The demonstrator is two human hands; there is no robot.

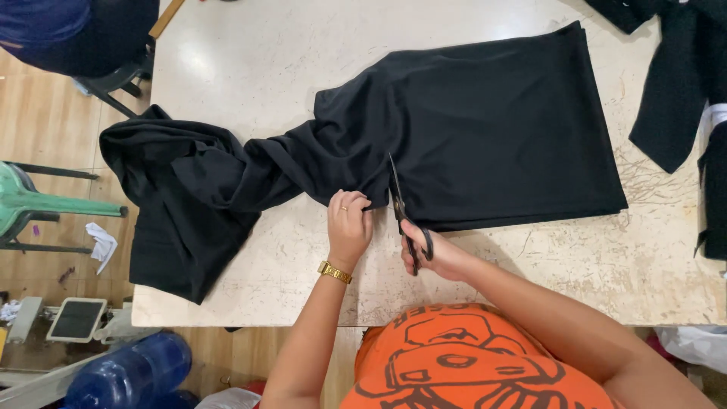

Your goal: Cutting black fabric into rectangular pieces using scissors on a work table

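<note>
A large piece of black fabric [485, 129] lies folded flat on the pale worn table [250, 60], and its left part bunches and hangs over the table's left edge. My left hand [348, 223], with a ring and a gold watch, pinches the fabric's near edge. My right hand [438, 256] grips black scissors [399, 204], whose blades point away from me into the fabric edge just right of my left hand.
More black cloth [681, 83] lies at the table's right end. A green chair [30, 204], a white rag [101, 244], a dark tablet-like panel [76, 320] and a blue water jug [125, 375] are on the floor at left. Another person [68, 30] sits at top left.
</note>
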